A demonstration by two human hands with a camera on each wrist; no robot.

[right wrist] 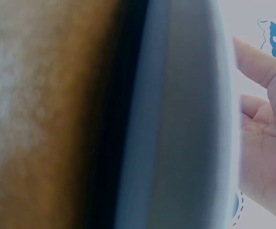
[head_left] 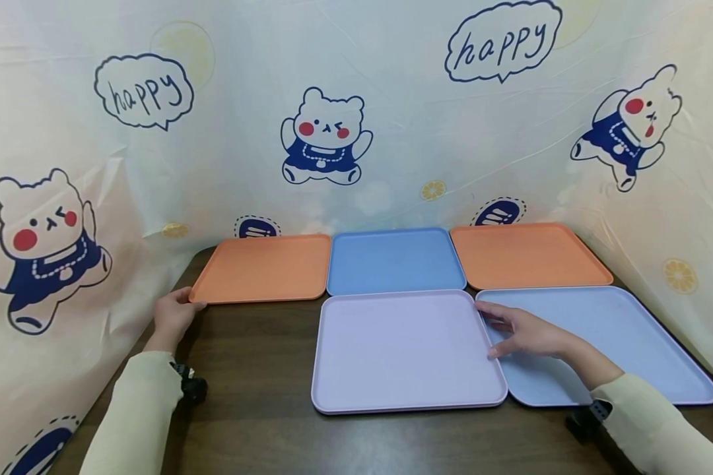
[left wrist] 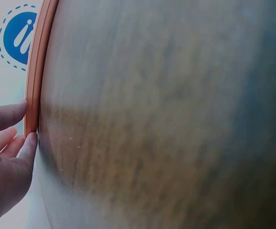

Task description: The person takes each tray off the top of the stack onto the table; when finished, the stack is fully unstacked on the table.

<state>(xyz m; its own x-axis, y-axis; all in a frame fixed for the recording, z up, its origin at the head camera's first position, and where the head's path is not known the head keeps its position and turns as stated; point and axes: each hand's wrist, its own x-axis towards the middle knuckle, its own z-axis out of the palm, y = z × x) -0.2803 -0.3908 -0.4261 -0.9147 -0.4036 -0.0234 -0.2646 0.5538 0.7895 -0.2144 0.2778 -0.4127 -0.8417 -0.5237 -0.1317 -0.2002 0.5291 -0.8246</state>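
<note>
At the near left corner of the left orange tray [head_left: 261,269], my left hand [head_left: 172,320] grips the rim with thumb and fingers. The left wrist view shows the fingertips at the tray's orange rim [left wrist: 35,81]. My right hand [head_left: 531,333] reaches over a light blue tray [head_left: 618,343] and touches the right rim of a lavender tray [head_left: 404,349] with its fingers and thumb spread. A second rim shows under the lavender tray's front edge. In the right wrist view, the right hand [right wrist: 267,124] is partly hidden behind a blurred tray edge.
Behind the lavender tray lies a blue tray [head_left: 395,260], with another orange tray [head_left: 529,254] to its right. All rest on a dark wooden table [head_left: 243,382]. A cloth printed with bears [head_left: 321,135] hangs along the back and sides.
</note>
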